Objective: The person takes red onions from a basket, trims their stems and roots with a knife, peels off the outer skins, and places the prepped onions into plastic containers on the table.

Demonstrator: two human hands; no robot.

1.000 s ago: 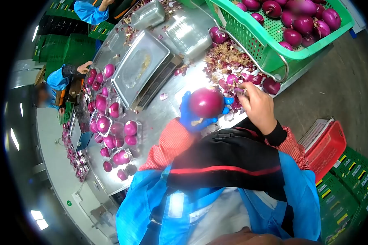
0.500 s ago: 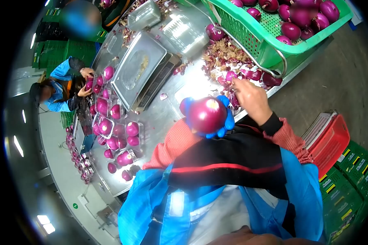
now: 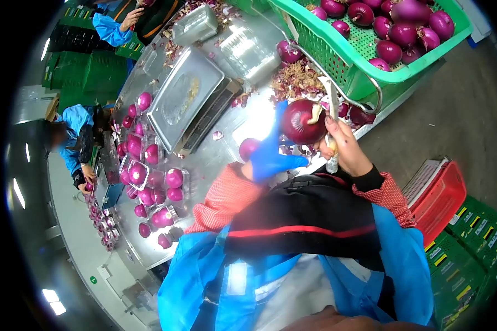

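My left hand point(image 3: 271, 153), in a blue glove, has its fingers and thumb around a dark red onion point(image 3: 301, 124) with a pale, bent stem end. In my bare right hand point(image 3: 348, 149) is a knife point(image 3: 332, 99), its blade pointing up beside the onion and its pale handle gripped by the fingers. Another red onion point(image 3: 249, 149) lies on the metal table just left of the glove. Onion skins and dry roots point(image 3: 298, 80) are heaped beyond my hands.
A green basket point(image 3: 364, 71) of red onions stands at the upper right. A weighing scale point(image 3: 188, 102), clear plastic trays point(image 3: 251, 52) and packed onions point(image 3: 146, 196) occupy the table. Co-workers point(image 3: 74, 138) work on the left. A red crate point(image 3: 439, 201) stands at the right.
My right hand has come beside the onion, and the knife now shows upright in it. The onion now shows a stem end instead of a pale round spot. A co-worker's hands moved away from the packs.
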